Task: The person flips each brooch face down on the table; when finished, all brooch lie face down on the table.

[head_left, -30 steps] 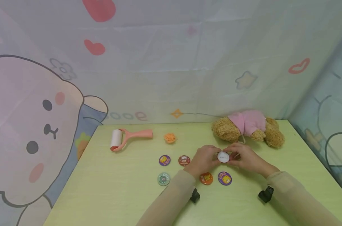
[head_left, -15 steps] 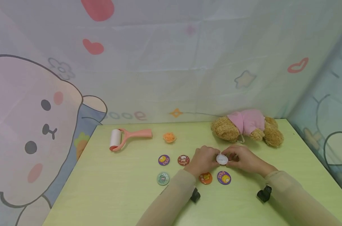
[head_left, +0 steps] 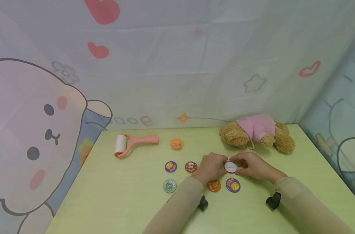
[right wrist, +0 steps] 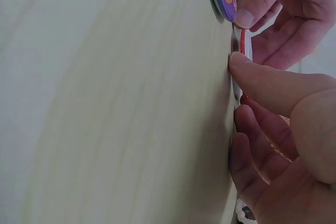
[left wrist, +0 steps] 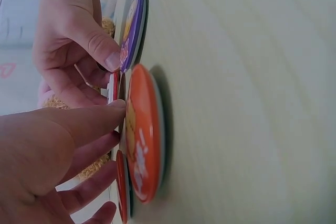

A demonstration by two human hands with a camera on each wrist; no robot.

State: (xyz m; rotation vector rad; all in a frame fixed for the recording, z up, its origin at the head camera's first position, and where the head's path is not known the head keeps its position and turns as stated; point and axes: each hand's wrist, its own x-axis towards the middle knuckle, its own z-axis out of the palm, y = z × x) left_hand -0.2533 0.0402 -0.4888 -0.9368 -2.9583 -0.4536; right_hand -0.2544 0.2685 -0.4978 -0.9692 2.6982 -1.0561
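A round button badge (head_left: pixel 230 167) with a white face and red rim lies between my hands, just at the tabletop in the wrist views. My left hand (head_left: pixel 211 166) pinches its left edge with thumb and fingers. On the opposite edge my right hand (head_left: pixel 254 165) pinches it too. Nearer to me lie an orange badge (head_left: pixel 214 185), partly behind my left wrist, and a purple badge (head_left: pixel 233 185) with a yellow character. Left of my left hand are a dark red badge (head_left: pixel 191 166), another purple badge (head_left: pixel 170 166) and a pale green badge (head_left: pixel 170 186).
A plush bear (head_left: pixel 255 132) in pink clothes lies at the back right of the table (head_left: pixel 113 198). Farther left sit a small orange crumpled thing (head_left: pixel 176 143) and a pink-handled lint roller (head_left: pixel 136 143). A printed cloth (head_left: pixel 171 65) hangs behind the table.
Both hands have moved the white-faced badge slightly toward me and down to the tabletop. The other badges, the bear and the lint roller stay where they were.
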